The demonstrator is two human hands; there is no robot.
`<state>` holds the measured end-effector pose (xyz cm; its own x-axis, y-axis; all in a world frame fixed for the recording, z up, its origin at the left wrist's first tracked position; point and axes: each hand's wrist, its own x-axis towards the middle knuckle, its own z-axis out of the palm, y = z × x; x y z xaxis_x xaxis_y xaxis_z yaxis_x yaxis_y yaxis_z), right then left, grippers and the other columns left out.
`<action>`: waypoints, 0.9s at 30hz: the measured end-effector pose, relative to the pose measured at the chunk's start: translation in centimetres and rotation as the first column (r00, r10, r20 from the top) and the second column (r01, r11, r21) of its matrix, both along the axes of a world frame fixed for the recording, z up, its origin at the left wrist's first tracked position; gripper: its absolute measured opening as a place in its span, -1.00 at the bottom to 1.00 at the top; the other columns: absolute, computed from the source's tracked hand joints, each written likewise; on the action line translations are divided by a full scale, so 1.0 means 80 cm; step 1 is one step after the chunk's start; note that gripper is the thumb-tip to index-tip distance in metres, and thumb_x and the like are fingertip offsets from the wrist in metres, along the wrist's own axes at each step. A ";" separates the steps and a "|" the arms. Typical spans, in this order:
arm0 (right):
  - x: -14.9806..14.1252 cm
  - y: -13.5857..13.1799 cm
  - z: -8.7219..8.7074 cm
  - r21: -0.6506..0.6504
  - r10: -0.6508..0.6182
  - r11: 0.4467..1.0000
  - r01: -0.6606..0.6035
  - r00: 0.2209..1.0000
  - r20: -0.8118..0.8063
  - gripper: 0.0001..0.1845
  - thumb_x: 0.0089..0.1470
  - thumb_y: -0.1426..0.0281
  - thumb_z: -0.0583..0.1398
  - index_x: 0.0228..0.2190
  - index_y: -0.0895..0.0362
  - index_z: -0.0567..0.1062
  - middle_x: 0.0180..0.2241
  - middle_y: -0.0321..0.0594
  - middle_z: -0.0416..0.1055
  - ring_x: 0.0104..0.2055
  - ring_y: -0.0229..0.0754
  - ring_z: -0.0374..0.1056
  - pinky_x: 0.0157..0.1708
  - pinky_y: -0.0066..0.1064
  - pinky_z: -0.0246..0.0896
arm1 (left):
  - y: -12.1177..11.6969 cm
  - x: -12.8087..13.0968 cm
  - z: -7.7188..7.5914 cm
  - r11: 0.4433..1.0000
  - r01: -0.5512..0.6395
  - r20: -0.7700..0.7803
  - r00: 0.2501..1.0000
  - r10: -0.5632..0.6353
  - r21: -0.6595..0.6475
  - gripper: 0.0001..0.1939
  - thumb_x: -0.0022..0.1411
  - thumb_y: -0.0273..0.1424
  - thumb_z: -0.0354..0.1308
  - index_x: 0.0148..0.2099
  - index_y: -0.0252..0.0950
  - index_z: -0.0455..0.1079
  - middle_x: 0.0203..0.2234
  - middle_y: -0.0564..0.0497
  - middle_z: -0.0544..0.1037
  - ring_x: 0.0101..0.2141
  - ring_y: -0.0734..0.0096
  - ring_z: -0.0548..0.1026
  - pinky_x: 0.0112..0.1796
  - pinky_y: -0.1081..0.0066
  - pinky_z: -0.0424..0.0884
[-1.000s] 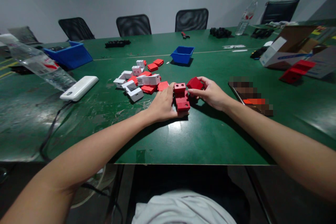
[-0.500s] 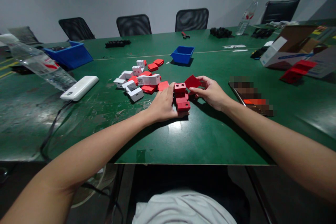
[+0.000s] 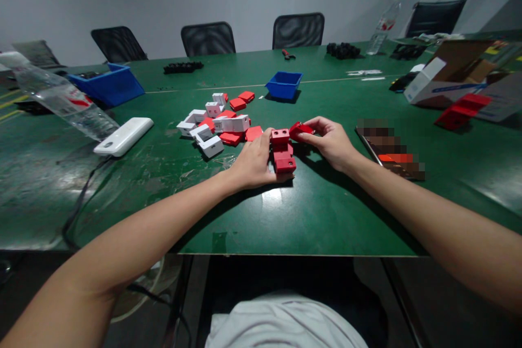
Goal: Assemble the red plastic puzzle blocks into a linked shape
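My left hand [image 3: 256, 160] is closed around a red block-shaped plastic part [image 3: 283, 151] with small round holes, held just above the green table [image 3: 326, 217]. Between the thumb and fingers of my right hand [image 3: 331, 140] is a smaller red plastic piece [image 3: 300, 130], tilted and close to the top right of the block. Whether the two red parts touch, I cannot tell. Left of my left hand lies a loose pile of white bracket-shaped parts [image 3: 210, 145] and flat red pieces [image 3: 231, 138].
A small blue bin [image 3: 284, 87] stands beyond my hands, a larger blue bin [image 3: 110, 87] at the left. Near it are a water bottle [image 3: 67, 100] and a white power bank [image 3: 124, 137] with a cable. At right lie a phone [image 3: 389, 155], a red part [image 3: 463, 111] and a cardboard box [image 3: 444, 79].
My right hand has turned the small red piece, so its flat face no longer shows and it sits lower and flatter. My left hand and the block have hardly moved.
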<state>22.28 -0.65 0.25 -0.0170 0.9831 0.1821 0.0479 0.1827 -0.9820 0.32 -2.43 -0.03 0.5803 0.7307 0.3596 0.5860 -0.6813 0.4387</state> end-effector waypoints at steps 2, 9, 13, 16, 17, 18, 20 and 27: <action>0.000 0.000 0.001 0.016 -0.008 1.000 0.008 1.000 0.026 -0.60 -0.25 0.22 0.49 -0.37 0.11 0.52 -0.39 -0.26 0.51 -0.36 -0.21 0.38 -0.29 -0.31 0.31 | 0.000 0.000 0.000 1.000 0.003 -0.001 1.000 -0.003 0.000 0.03 -0.03 0.03 0.35 0.28 -0.39 -0.04 0.10 -0.42 0.40 0.12 -0.25 0.43 0.02 -0.12 0.41; 0.000 -0.004 0.006 0.041 0.062 0.997 -0.065 0.995 0.076 -0.65 -0.26 0.29 0.47 -0.41 0.11 0.50 -0.32 -0.21 0.54 -0.32 -0.17 0.42 -0.25 -0.26 0.35 | 0.001 0.000 0.000 1.000 0.001 0.001 1.000 -0.001 0.007 0.01 -0.04 0.03 0.36 0.27 -0.36 -0.01 0.08 -0.38 0.41 0.08 -0.23 0.45 -0.01 -0.10 0.42; 0.002 -0.005 0.008 0.013 0.161 0.987 -0.162 0.986 0.040 -0.65 -0.27 0.36 0.46 -0.39 0.11 0.49 -0.24 -0.18 0.56 -0.21 -0.12 0.47 -0.14 -0.22 0.38 | 0.001 0.000 0.000 1.000 0.001 0.001 1.000 -0.001 0.001 0.01 -0.05 0.03 0.36 0.26 -0.35 0.00 0.09 -0.39 0.39 0.08 -0.23 0.44 0.00 -0.11 0.41; 0.003 -0.005 0.009 -0.032 0.224 0.974 -0.223 0.974 0.034 -0.63 -0.26 0.39 0.45 -0.35 0.11 0.49 -0.26 -0.19 0.57 -0.25 -0.13 0.48 -0.19 -0.24 0.39 | 0.001 0.000 0.001 1.000 0.001 -0.004 1.000 -0.001 -0.003 0.01 -0.04 0.03 0.36 0.26 -0.37 0.00 0.10 -0.40 0.39 0.09 -0.24 0.43 0.01 -0.11 0.41; 0.004 -0.005 0.008 -0.050 0.242 0.969 -0.240 0.970 0.039 -0.62 -0.25 0.40 0.45 -0.32 0.11 0.49 -0.28 -0.20 0.57 -0.27 -0.14 0.48 -0.23 -0.26 0.39 | 0.001 0.000 0.001 1.000 0.001 -0.006 1.000 -0.001 -0.003 0.01 -0.04 0.03 0.36 0.26 -0.37 -0.01 0.10 -0.40 0.39 0.09 -0.24 0.44 0.01 -0.11 0.41; 0.004 -0.004 0.008 -0.066 0.257 0.965 -0.254 0.965 0.046 -0.61 -0.25 0.41 0.44 -0.31 0.11 0.49 -0.30 -0.21 0.57 -0.29 -0.15 0.47 -0.25 -0.27 0.38 | 0.000 0.000 0.001 1.000 0.000 -0.008 1.000 0.000 -0.003 0.01 -0.03 0.03 0.36 0.26 -0.38 -0.01 0.09 -0.40 0.39 0.09 -0.24 0.44 0.01 -0.10 0.41; 0.005 -0.004 0.007 -0.080 0.274 0.960 -0.269 0.960 0.065 -0.59 -0.26 0.43 0.45 -0.29 0.10 0.48 -0.32 -0.23 0.56 -0.30 -0.15 0.47 -0.26 -0.28 0.38 | 0.000 0.000 0.001 1.000 -0.001 -0.013 1.000 0.001 -0.002 0.00 -0.03 0.02 0.36 0.27 -0.38 -0.01 0.09 -0.39 0.39 0.08 -0.22 0.44 0.01 -0.10 0.41; 0.008 -0.001 0.006 -0.074 0.328 0.944 -0.321 0.936 0.125 -0.50 -0.30 0.37 0.49 -0.28 0.08 0.45 -0.29 -0.24 0.55 -0.23 -0.13 0.48 -0.20 -0.25 0.41 | 0.001 0.000 0.000 1.000 -0.003 -0.011 1.000 0.003 -0.001 0.01 -0.03 0.02 0.36 0.29 -0.35 0.00 0.09 -0.36 0.40 0.07 -0.20 0.45 -0.01 -0.07 0.43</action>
